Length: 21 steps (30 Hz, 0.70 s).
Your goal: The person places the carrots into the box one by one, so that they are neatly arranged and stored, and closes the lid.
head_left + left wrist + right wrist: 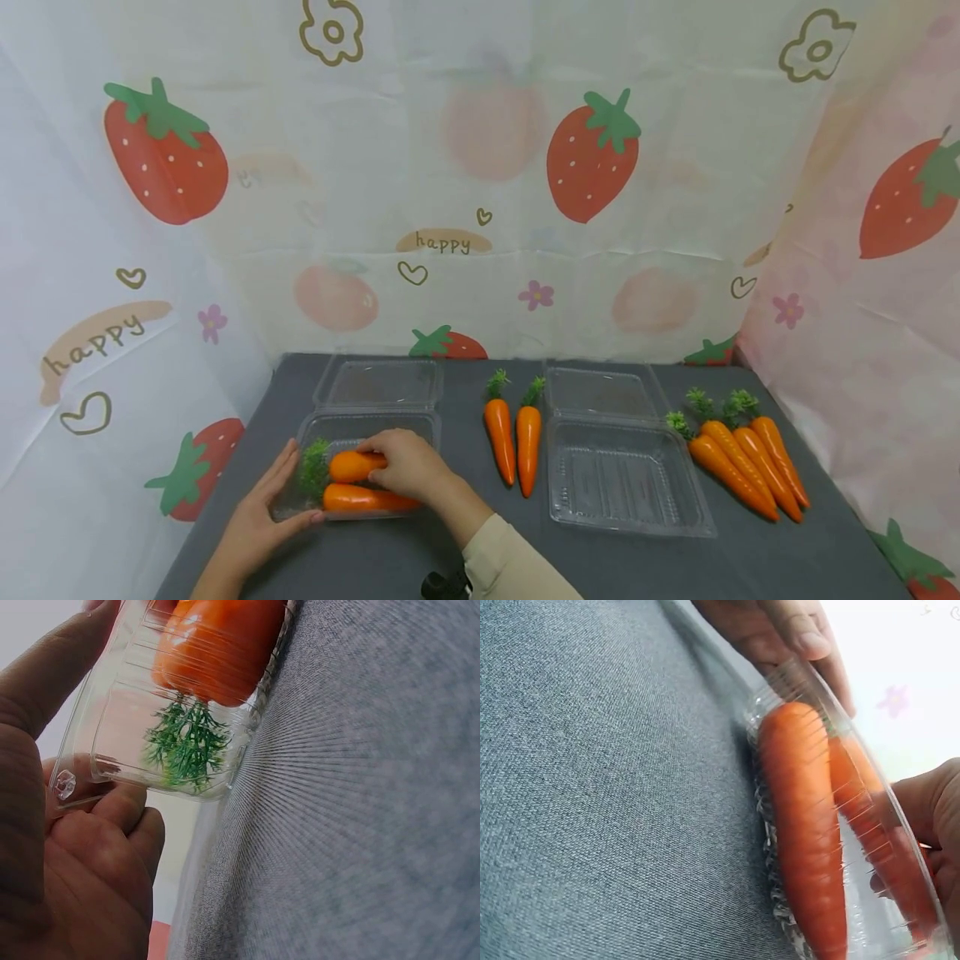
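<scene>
My right hand holds an orange carrot with a green top inside a clear plastic box at the left. In front of that carrot, another carrot lies along the box's near wall. Around the box's near left corner is my left hand, thumb at the front wall and fingers at the left side. Green leaves show through the plastic in the left wrist view. The box's lid lies folded back, and the right fingertips are partly hidden.
Two carrots lie to the right of the box. A second clear box, lid folded back, stands farther right. Several carrots lie beside it. Behind the grey table hangs a strawberry-print cloth.
</scene>
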Each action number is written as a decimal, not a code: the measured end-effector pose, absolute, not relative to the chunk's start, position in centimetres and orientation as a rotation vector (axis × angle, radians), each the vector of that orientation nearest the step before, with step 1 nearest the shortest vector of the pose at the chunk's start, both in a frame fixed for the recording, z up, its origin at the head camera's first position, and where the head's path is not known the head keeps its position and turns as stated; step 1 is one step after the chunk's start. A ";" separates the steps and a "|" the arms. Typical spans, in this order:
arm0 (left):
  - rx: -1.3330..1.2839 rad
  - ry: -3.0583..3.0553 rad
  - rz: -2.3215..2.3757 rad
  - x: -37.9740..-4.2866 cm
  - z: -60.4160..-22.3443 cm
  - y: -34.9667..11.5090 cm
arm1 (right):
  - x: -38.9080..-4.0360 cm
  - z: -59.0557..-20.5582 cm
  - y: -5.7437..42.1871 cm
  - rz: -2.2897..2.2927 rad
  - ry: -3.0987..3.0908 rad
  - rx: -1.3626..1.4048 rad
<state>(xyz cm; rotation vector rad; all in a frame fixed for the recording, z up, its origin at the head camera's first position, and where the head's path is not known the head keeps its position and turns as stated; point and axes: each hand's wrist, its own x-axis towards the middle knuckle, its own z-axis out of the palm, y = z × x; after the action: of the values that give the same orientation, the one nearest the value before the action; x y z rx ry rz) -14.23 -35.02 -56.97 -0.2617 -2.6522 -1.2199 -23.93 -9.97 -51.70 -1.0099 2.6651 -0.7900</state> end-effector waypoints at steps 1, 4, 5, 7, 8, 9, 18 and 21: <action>-0.259 -2.653 -1.218 -14.2 -57.0 -35.0 | -24.0 -51.7 -10.0 -0.791 2.660 -1.004; -0.251 -2.660 -1.206 -14.2 -57.0 -35.0 | -24.1 -51.9 -10.1 -0.795 2.653 -0.988; -0.248 -2.662 -1.205 -14.2 -56.9 -35.0 | -24.1 -51.9 -10.1 -0.796 2.652 -0.986; -0.251 -2.660 -1.210 -14.2 -56.9 -35.0 | -24.1 -52.0 -10.1 -0.796 2.651 -0.982; -0.252 -2.658 -1.212 -14.2 -56.9 -35.0 | -24.1 -52.0 -10.1 -0.794 2.652 -0.982; -0.250 -2.659 -1.216 -14.2 -56.9 -35.0 | -24.2 -52.1 -10.1 -0.790 2.652 -0.979; -0.222 -2.692 -1.246 -14.2 -56.8 -35.0 | -24.4 -52.7 -10.3 -0.748 2.667 -0.896; -0.242 -2.671 -1.237 -14.3 -56.8 -35.0 | -24.4 -52.8 -10.4 -0.751 2.672 -0.864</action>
<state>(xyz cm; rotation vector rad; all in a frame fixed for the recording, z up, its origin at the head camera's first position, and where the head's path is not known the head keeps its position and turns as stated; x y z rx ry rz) -14.27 -34.97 -56.85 -0.2424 -2.6706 -1.2372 -24.43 -10.38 -52.79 -0.8641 2.6725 -0.7506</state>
